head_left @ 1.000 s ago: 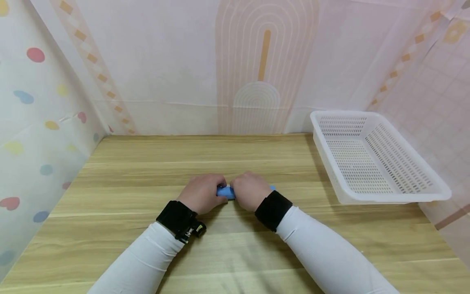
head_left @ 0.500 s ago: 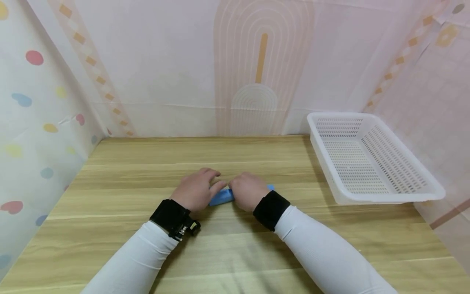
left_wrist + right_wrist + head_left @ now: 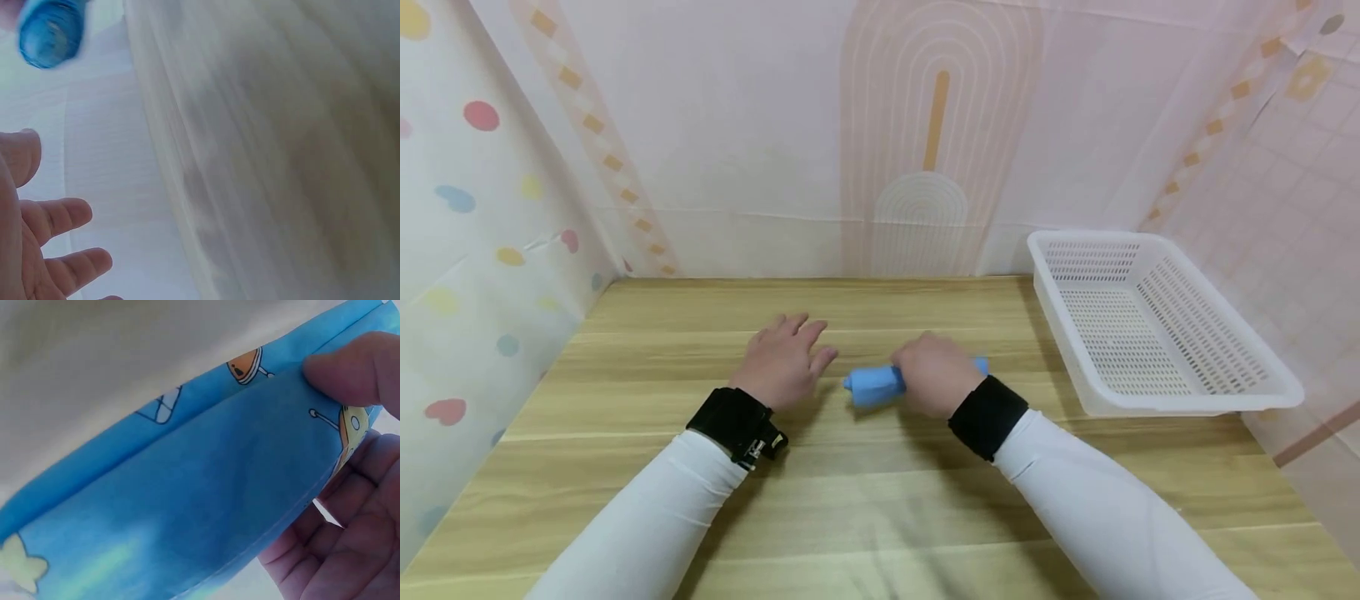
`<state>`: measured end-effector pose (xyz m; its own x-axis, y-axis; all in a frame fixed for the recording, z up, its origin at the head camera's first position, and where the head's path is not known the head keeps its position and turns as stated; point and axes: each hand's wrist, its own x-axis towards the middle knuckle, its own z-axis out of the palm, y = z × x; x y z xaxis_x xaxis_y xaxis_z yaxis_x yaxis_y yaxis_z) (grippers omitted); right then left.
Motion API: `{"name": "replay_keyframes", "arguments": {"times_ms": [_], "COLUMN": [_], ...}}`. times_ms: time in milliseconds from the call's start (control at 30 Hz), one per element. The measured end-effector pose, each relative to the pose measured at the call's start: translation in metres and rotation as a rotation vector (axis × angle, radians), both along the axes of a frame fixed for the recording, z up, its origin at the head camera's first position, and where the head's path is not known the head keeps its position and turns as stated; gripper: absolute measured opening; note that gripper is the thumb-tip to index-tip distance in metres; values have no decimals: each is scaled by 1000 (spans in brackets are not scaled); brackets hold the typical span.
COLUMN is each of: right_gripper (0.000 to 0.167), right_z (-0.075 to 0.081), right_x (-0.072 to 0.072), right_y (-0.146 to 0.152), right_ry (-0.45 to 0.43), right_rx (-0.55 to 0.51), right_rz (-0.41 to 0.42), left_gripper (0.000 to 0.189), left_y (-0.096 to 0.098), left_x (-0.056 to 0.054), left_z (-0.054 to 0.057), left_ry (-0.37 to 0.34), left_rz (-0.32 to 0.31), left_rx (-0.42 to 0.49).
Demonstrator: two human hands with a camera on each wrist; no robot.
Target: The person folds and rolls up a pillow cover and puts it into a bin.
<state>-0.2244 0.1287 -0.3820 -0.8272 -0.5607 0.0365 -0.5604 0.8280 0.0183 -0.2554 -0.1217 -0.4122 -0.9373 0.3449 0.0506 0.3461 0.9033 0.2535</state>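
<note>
My right hand (image 3: 936, 375) grips a rolled-up blue cloth (image 3: 876, 387) around its middle, with a short stretch showing at either side of the fist. In the right wrist view, thumb and fingers hold the cloth (image 3: 187, 475), whose folded layers carry a cartoon print with a pale star and a stitched seam. The left hand (image 3: 778, 364) is apart from the cloth, to its left, with fingers spread over the table. The left wrist view shows the cloth's round end (image 3: 53, 34), blurred, beyond the left hand's fingers (image 3: 78, 269).
A white perforated plastic basket (image 3: 1165, 333) stands at the table's back right. The wooden table (image 3: 850, 517) meets a patterned cloth wall (image 3: 737, 167) behind. A dotted curtain (image 3: 482, 333) hangs on the left.
My left hand let go of the cloth's left end and drew away to the left, fingers spreading. The right hand moved slightly right with the cloth, turning more of its left end into view.
</note>
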Motion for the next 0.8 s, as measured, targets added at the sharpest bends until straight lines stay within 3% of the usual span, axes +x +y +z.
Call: {"name": "replay_keyframes", "arguments": {"times_ms": [167,467,633,800], "right_gripper": [23,18,16,14], "right_z": [33,87,107,116], "right_x": [2,-4,-12,-21], "right_y": [15,72,122,177], "right_ry": [21,116,135,101], "right_rx": [36,-41,-36,-19], "right_rz": [-51,-129,-214,-332], "left_gripper": [64,66,67,68], "left_y": [-5,-12,-16,-19], "left_x": [-4,-14,-18,-17], "left_z": [4,6,8,10], "left_ry": [-24,-38,-15,-31], "left_rz": [23,32,39,46], "left_rx": [-66,-114,-139,-143]}}
